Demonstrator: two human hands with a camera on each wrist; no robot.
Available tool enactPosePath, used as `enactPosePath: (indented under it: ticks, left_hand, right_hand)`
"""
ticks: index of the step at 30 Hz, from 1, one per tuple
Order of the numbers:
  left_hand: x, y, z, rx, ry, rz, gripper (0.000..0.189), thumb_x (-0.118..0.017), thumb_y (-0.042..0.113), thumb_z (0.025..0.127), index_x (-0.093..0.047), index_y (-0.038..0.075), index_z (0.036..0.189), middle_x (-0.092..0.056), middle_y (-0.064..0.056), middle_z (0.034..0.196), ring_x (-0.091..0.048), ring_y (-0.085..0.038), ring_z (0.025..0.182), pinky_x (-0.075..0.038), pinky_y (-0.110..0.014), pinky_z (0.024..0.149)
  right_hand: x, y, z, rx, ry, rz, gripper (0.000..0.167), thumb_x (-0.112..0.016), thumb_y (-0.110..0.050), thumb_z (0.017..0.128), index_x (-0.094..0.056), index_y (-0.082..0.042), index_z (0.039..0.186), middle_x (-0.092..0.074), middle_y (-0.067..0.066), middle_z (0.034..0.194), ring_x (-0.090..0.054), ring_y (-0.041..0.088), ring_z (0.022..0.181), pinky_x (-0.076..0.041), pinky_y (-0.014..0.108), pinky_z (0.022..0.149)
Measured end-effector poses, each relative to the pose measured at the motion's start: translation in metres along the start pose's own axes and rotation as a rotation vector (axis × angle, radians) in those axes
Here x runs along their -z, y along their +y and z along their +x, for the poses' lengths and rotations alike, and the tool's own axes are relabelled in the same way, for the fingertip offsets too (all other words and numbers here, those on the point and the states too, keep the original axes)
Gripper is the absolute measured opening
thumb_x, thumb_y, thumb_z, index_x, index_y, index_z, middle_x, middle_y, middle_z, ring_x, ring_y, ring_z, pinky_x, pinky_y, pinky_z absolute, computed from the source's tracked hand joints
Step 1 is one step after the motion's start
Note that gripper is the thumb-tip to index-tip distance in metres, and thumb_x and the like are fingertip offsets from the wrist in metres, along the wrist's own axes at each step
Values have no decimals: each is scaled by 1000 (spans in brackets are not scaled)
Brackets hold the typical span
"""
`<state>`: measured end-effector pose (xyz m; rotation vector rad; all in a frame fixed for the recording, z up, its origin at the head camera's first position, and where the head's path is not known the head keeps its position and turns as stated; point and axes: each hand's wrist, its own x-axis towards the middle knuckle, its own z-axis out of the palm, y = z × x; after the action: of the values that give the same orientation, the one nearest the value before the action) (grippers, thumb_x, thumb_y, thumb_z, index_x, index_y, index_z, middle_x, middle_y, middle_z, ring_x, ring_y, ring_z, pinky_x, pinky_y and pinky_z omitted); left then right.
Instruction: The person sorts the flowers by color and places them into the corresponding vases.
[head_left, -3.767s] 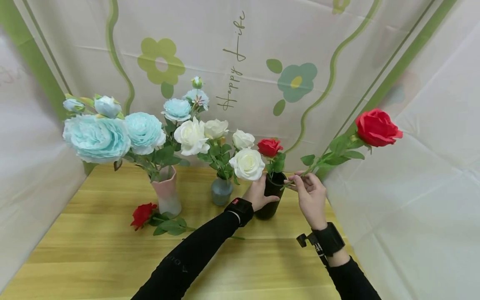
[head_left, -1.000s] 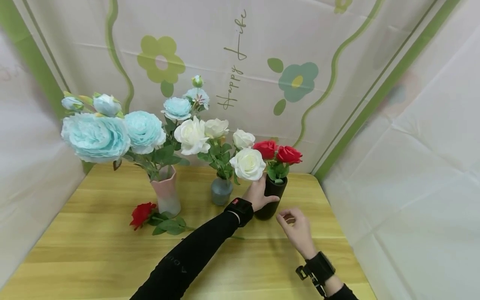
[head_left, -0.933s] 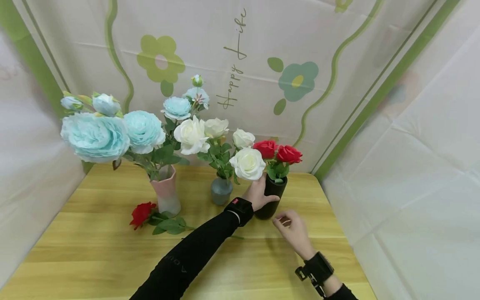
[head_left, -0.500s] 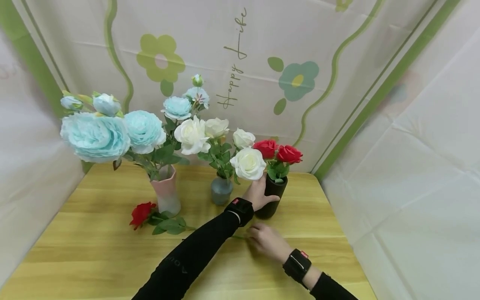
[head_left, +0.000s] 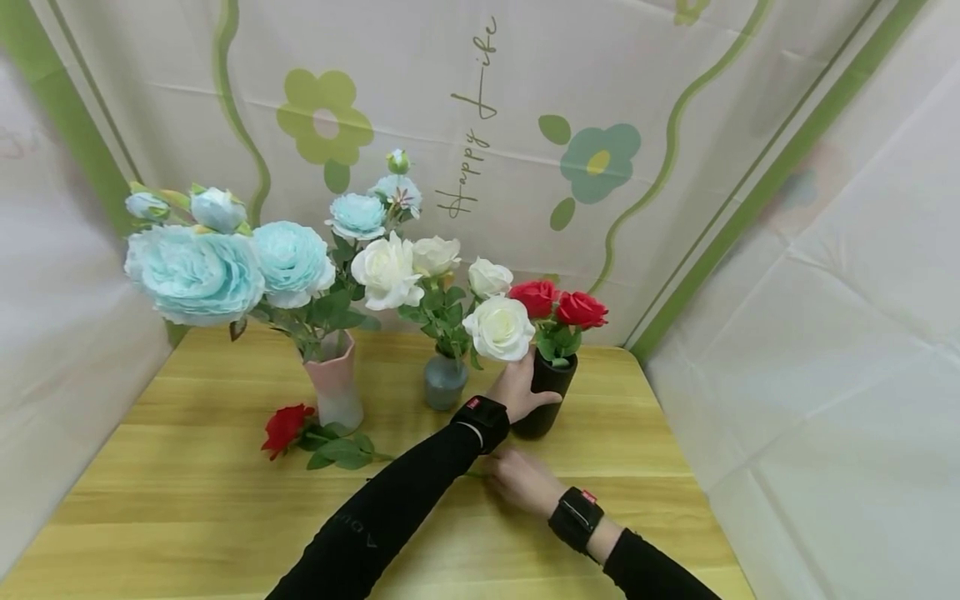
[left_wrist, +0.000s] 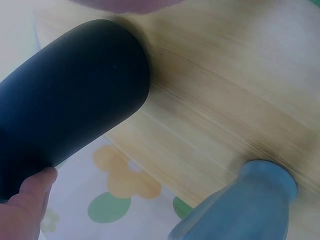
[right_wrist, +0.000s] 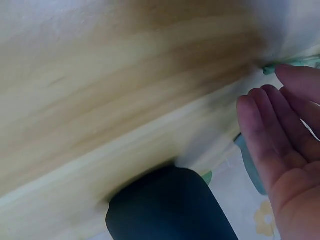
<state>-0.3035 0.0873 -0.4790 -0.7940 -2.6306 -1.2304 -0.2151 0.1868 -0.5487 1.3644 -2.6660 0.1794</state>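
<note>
Left hand: the left hand (head_left: 516, 385) is wrapped around the matte black cylindrical vase (head_left: 545, 395), fingers curled on its wall; the left wrist view shows a fingertip against the vase (left_wrist: 70, 100).
Right hand: the right hand (head_left: 522, 480) lies low over the light wooden tabletop (head_left: 187, 500), crossed beneath the left forearm; its fingers (right_wrist: 272, 132) are nearly straight and hold nothing.
Thing reached for: a single red artificial rose with a leafy green stem (head_left: 287, 427) lies flat on the tabletop, bloom to the left; its stem end sits at the right fingertips, contact uncertain.
Progress: judged from the layout, two red roses (head_left: 558, 307) already stand in the black vase; the loose rose is not yet lifted.
Surroundings: a pink ribbed vase of pale blue blooms (head_left: 333, 392) and a small grey-blue vase of white roses (head_left: 444, 382) stand left of the black vase.
</note>
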Motion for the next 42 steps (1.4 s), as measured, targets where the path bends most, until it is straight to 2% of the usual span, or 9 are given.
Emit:
enactPosePath:
  ticks: [4,10,15,20,24,26,31,34,42]
  left_hand:
    - [1,2,0,7,-9,-8,104,-80,38,84,-16,-2,155,-9,-19,161,-14,-26,147,-30,-33,113]
    - [-2,-1,1,-28,29,-12,106,-81,37,83,-15,-2,155,-7,-20,161,-12,-26,147,-30,-33,113]
    - [-2,0,1,-24,19,-22,108,-81,38,82,-13,-1,156,-5,-19,162,-11,-26,147,-30,-34,113]
    - [-1,1,1,-21,14,-11,107,-81,38,83,-14,-2,156,-6,-20,162,-10,-26,147,-29,-33,114]
    - [0,1,0,-17,6,-10,105,-80,38,84,-14,-3,155,-4,-20,162,-7,-26,148,-28,-34,114]
    - [1,1,0,-15,6,-11,105,-80,37,84,-14,-3,155,-3,-20,162,-6,-26,148,-27,-35,114]
    - [0,0,-1,-12,15,-2,104,-81,37,83,-16,-4,154,-7,-20,161,-11,-27,147,-29,-34,113]
    - [0,0,-2,-6,9,5,103,-81,37,83,-19,-4,154,-8,-21,161,-13,-27,147,-31,-34,113]
    - [-1,-1,-3,-35,39,2,97,-81,35,84,-25,-8,151,-20,-25,157,-24,-31,144,-35,-37,110]
  right_hand:
    - [-2,-1,3,-5,-32,21,13,-73,-6,87,-70,-13,97,-62,-2,89,-60,7,73,-47,19,60]
    - [-9,-2,9,21,14,5,13,-72,-7,87,-67,-14,96,-62,-3,82,-58,6,68,-45,18,54]
    - [-11,-3,10,39,33,-37,15,-70,-3,85,-66,-14,95,-60,-2,81,-55,7,64,-41,17,49]
    - [-8,0,5,1,-36,-80,12,-71,-7,84,-68,-15,92,-58,-3,79,-51,7,60,-38,18,46]
    - [1,3,-6,-13,-114,-114,12,-74,-8,81,-70,-14,91,-57,-2,78,-54,10,62,-45,23,49]
    - [7,5,-13,-23,-158,-112,18,-75,-4,78,-70,-13,93,-57,-2,79,-55,11,65,-47,25,53]
    - [20,10,-27,-68,-234,-165,23,-80,1,72,-64,-14,79,-57,-2,73,-56,13,63,-48,27,51]
    - [22,9,-28,-69,-236,-211,23,-80,-2,74,-63,-15,76,-58,-2,71,-57,13,63,-47,27,48]
    - [21,0,-18,-16,-173,-198,21,-76,2,77,-69,-15,88,-59,-3,77,-57,11,66,-46,25,49]
